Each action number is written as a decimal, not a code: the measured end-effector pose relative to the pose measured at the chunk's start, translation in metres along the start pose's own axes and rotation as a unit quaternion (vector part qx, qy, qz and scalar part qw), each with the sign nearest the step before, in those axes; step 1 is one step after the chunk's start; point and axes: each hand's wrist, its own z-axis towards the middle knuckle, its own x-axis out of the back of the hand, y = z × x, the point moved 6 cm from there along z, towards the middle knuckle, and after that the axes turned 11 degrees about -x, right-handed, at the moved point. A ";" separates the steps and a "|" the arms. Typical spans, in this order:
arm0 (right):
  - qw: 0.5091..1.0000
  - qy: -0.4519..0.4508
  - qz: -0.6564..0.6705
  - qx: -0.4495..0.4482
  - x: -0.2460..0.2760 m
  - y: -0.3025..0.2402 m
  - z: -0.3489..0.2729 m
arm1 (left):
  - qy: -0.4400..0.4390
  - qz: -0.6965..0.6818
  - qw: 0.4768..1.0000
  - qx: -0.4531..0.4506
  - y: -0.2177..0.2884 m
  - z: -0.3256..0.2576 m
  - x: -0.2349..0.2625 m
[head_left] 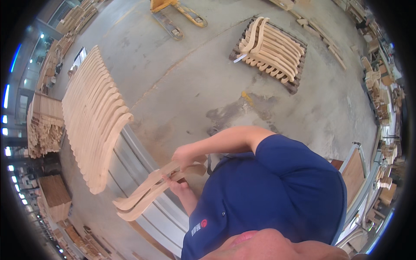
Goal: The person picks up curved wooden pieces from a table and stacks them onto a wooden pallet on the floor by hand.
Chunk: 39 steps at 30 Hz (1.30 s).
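Two curved wooden pieces, one farther and one nearer, lie side by side over a metal-railed stand in front of me. My right hand is closed round their end near my body, its fingers partly hidden. My left hand is closed at the near edge of the same pieces, a finger reaching over the wood between them. Along the stand's far part, a long row of similar curved pieces stands packed tightly together.
A pallet stacked with curved wooden pieces sits on the concrete floor. Beyond it stands a yellow pallet jack. Stacked boards and a brown stack are at the left. Crowded wood-laden shelving lines the right.
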 end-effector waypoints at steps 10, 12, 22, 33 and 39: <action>0.999 0.016 0.010 -0.027 -0.009 0.019 -0.155 | -0.036 0.092 0.995 0.009 -0.037 -0.127 -0.013; 1.000 0.019 0.007 -0.024 -0.008 0.036 -0.187 | -0.067 0.054 0.995 -0.047 -0.053 -0.151 -0.025; 0.989 0.117 0.089 -0.034 -0.025 0.212 -0.403 | -0.219 0.090 0.971 0.041 -0.208 -0.333 -0.122; 0.921 0.239 0.206 -0.226 -0.032 0.445 -0.617 | -0.244 0.111 0.935 0.232 -0.425 -0.417 -0.254; 0.809 0.263 0.315 -0.421 -0.076 0.604 -0.824 | -0.324 -0.013 0.823 0.467 -0.519 -0.440 -0.378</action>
